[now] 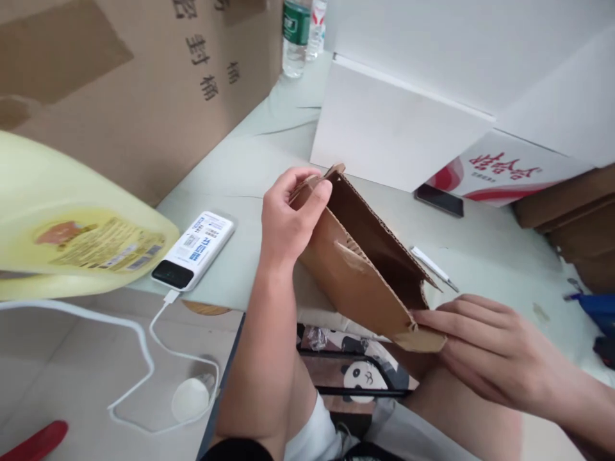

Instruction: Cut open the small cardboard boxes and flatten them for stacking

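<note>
An open brown cardboard box (343, 272), narrow and tilted, is held between my hands over the table's front edge. My left hand (291, 221) grips its far left end, with the thumb over the top rim. At the other end, my right hand (494, 352) has its fingers pressed together at the end wall, beside a small folded flap; its thumb is hidden. The front wall has a torn patch near the rim, and the inside is dark. A white pen (435, 267) lies just behind the box.
On the left are a yellow jug (86, 224), a cabled white power bank (195, 251) and a large carton (144, 83). Behind stand water bottles (295, 38) and white boxes (379, 121). A phone (439, 200) lies by the printed box (509, 169).
</note>
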Demonstrator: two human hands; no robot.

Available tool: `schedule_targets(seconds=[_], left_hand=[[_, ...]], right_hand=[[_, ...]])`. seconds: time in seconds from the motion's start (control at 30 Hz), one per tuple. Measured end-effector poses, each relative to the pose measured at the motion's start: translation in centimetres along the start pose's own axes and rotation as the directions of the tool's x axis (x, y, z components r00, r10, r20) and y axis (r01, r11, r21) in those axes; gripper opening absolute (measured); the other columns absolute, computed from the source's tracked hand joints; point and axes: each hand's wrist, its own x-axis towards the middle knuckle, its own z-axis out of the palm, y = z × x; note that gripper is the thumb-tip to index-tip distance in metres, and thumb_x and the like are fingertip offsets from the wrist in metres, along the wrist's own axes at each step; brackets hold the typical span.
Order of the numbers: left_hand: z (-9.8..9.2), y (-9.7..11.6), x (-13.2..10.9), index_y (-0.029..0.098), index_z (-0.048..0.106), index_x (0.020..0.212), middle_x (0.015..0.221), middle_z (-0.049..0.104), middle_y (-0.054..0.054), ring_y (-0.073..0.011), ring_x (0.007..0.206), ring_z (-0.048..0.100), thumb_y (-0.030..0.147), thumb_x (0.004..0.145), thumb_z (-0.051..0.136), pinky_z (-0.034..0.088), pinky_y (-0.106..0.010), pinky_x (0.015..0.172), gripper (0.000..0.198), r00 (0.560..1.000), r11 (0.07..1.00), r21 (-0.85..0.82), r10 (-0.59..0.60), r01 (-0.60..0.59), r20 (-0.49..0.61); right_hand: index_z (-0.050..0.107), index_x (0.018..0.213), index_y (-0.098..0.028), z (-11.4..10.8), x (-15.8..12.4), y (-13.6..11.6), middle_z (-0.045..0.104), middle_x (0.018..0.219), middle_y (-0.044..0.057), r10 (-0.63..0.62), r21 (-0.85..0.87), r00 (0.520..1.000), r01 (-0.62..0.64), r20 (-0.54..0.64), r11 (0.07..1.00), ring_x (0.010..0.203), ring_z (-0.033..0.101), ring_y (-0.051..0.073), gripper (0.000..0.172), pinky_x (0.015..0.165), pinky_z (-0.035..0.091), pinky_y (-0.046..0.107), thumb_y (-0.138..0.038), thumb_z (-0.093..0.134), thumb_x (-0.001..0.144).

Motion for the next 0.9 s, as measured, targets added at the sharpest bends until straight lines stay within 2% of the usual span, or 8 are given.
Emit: schedule_targets(seconds=[0.07, 0.13, 0.33, 0.5, 0.6, 0.77, 0.83, 0.9], left_hand=[[1.5, -0.4, -0.1, 0.022, 0.071, 0.083, 0.082, 0.067, 0.000, -0.0184, 0.080, 0.063, 0.026, 0.076, 0.079, 0.051, -0.030, 0.075, 0.012, 0.995, 0.998, 0.066, -0.004, -0.002, 0.097], [2.6, -1.2, 0.0, 0.022, 0.071, 0.086, 0.081, 0.067, -0.001, -0.0175, 0.074, 0.060, 0.030, 0.078, 0.072, 0.049, -0.031, 0.070, 0.011, 0.992, 0.999, 0.041, 0.019, -0.024, 0.124], [4.0, -3.3, 0.6, 0.021, 0.066, 0.102, 0.095, 0.067, -0.006, -0.0218, 0.088, 0.063, 0.043, 0.079, 0.064, 0.047, -0.033, 0.078, 0.032, 0.993, 0.991, -0.122, 0.069, -0.057, 0.100], [5.5, -3.4, 0.4, 0.014, 0.067, 0.094, 0.091, 0.070, -0.010, -0.0234, 0.085, 0.062, 0.037, 0.072, 0.059, 0.045, -0.035, 0.077, 0.032, 0.996, 0.977, -0.194, 0.090, -0.093, -0.024], [6.2, -3.1, 0.3, 0.013, 0.068, 0.084, 0.086, 0.071, -0.010, -0.0224, 0.084, 0.061, 0.036, 0.071, 0.057, 0.046, -0.035, 0.077, 0.028, 0.985, 0.970, -0.179, 0.151, -0.164, -0.084], [6.5, -3.2, 0.1, 0.014, 0.070, 0.080, 0.078, 0.076, -0.009, -0.0214, 0.075, 0.067, 0.035, 0.071, 0.056, 0.049, -0.035, 0.074, 0.027, 0.985, 0.966, -0.199, 0.153, -0.167, -0.083], [6.5, -3.5, -0.1, 0.015, 0.070, 0.079, 0.076, 0.077, -0.008, -0.0211, 0.073, 0.070, 0.035, 0.076, 0.056, 0.052, -0.035, 0.075, 0.025, 0.985, 0.964, -0.206, 0.158, -0.170, -0.075], [6.5, -3.9, -0.3, 0.015, 0.070, 0.078, 0.075, 0.078, -0.007, -0.0213, 0.077, 0.074, 0.036, 0.082, 0.057, 0.054, -0.037, 0.083, 0.025, 0.983, 0.964, -0.194, 0.175, -0.184, -0.063]], right_hand=[[0.055, 0.077, -0.021, 0.3, -0.8, -0.1, 0.079, 0.113, 0.008, 0.051, -0.027, 0.998, -0.052, -0.030, 0.998, 0.068, 0.059, 0.017, 0.019, 0.060, 0.048, 0.034, -0.004, 0.056, 0.086], [0.053, 0.075, -0.020, 0.6, -1.3, 0.6, 0.079, 0.116, 0.008, 0.110, -0.047, 0.990, -0.115, -0.088, 0.992, 0.064, 0.058, 0.015, 0.020, 0.058, 0.047, 0.033, -0.004, 0.056, 0.086], [0.059, 0.082, -0.020, 3.0, -2.5, 4.2, 0.078, 0.118, 0.010, 0.287, -0.011, 0.878, -0.314, -0.382, 0.949, 0.075, 0.071, 0.016, 0.015, 0.065, 0.055, 0.031, -0.007, 0.061, 0.088], [0.059, 0.082, -0.021, 5.2, -2.1, 5.0, 0.077, 0.121, 0.008, 0.339, 0.139, 0.813, -0.311, -0.473, 0.940, 0.078, 0.073, 0.014, 0.014, 0.063, 0.055, 0.028, -0.010, 0.063, 0.089], [0.066, 0.101, -0.022, 6.0, -2.5, 5.1, 0.074, 0.123, 0.009, 0.385, 0.234, 0.755, -0.306, -0.531, 0.923, 0.095, 0.075, 0.017, 0.017, 0.074, 0.061, 0.029, -0.010, 0.065, 0.089], [0.062, 0.138, -0.035, 7.6, -3.6, 5.4, 0.053, 0.153, 0.007, 0.529, 0.329, 0.634, -0.414, -0.565, 0.849, 0.105, 0.073, 0.024, 0.048, 0.085, 0.064, 0.041, -0.018, 0.063, 0.093], [0.059, 0.143, -0.039, 8.2, -3.7, 5.5, 0.044, 0.162, 0.006, 0.566, 0.343, 0.582, -0.455, -0.584, 0.822, 0.111, 0.070, 0.027, 0.051, 0.086, 0.062, 0.046, -0.022, 0.063, 0.094], [0.061, 0.140, -0.038, 8.6, -3.7, 5.6, 0.034, 0.167, 0.006, 0.603, 0.357, 0.535, -0.497, -0.592, 0.791, 0.105, 0.070, 0.026, 0.048, 0.081, 0.062, 0.046, -0.026, 0.065, 0.094]])
